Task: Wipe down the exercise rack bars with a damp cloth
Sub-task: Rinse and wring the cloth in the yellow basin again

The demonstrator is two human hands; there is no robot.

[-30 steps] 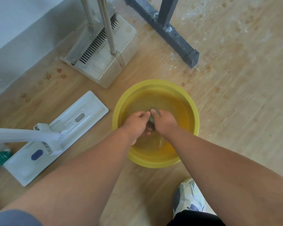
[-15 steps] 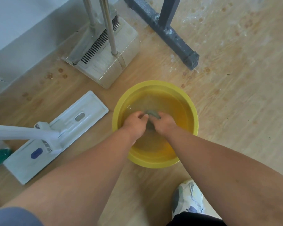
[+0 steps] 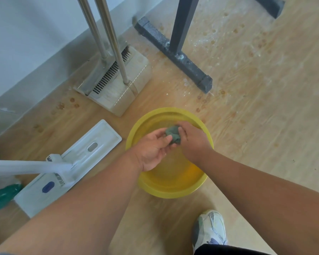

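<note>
Head view: your hands have lifted from down in the yellow basin (image 3: pixel 201 183) to above its far rim, your right hand (image 3: pixel 192 140) curled round the balled grey-green cloth (image 3: pixel 173 136) and your left hand (image 3: pixel 152 147) palm-up with loosely bent fingers pinching its near side, so the soak looks done and wringing is likely the step in hand. Water level in the basin is hard to make out under your forearms, and whether the cloth drips cannot be told. Rack bars (image 3: pixel 180 26) stand well apart beyond the basin, near the floor's far edge, cut off by the frame top, as yet unwiped by my judgement.
</note>
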